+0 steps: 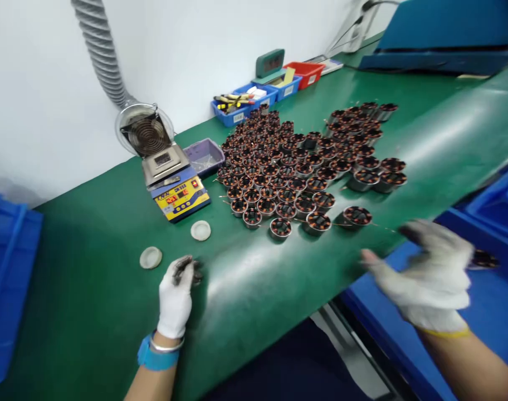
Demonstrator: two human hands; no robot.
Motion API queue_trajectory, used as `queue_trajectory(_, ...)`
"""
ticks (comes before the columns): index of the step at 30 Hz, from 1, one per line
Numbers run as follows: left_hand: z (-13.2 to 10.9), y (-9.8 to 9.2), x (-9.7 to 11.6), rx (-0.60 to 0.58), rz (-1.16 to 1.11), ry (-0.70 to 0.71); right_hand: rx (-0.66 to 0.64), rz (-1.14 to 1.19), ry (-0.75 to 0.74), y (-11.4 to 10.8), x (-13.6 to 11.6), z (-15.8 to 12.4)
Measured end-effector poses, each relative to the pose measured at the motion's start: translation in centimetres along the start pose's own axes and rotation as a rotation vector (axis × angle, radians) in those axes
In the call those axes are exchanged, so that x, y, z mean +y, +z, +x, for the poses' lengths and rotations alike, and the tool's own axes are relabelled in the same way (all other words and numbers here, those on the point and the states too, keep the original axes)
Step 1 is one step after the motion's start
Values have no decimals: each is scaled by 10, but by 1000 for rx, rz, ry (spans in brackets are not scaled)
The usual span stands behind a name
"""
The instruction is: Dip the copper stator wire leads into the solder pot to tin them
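Note:
My left hand [177,287], in a white glove with blackened fingertips, rests on the green table. Its fingers are curled in, and whatever lies within them, if anything, cannot be made out. Two small round whitish dishes, one [151,257] to its left and one [201,230] beyond it, lie close by. On the other side, my right hand [425,278] is gloved and blurred, thumb and fingers spread with nothing between them. It hangs over the table edge near a copper-wound motor part [356,216] and a blue crate [398,298]. A similar dark round part [483,259] shows beside that hand.
Many copper-wound parts [287,178] stand grouped on the table [254,284]. Behind my left hand is a yellow-and-blue solder pot [181,197] under a duct hood [145,131]. A purple tray [204,156], blue tool bins [233,114] and a red bin [304,72] line the wall.

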State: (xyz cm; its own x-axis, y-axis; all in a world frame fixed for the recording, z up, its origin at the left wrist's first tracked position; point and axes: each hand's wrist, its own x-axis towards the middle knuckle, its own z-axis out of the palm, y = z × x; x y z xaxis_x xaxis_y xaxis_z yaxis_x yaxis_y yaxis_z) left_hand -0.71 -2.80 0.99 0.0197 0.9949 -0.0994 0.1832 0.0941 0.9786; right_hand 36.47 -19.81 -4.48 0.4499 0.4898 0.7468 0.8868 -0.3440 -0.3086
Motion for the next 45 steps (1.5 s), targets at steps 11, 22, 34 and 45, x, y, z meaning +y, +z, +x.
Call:
queue_trajectory(11,-12,1,0,-104,-84,-94,-414,119,-644,28,-140,48)
queue_trajectory(22,-46,11,3,-434,-527,-365,-333,762,-755,6,-222,21)
queue_trajectory(34,-52,13,-3,-205,-634,-112,-269,686,-829,5,-242,29)
queue_trajectory(45,-35,-8,25,-517,-761,-562,-614,1005,-688,-9,-264,59)
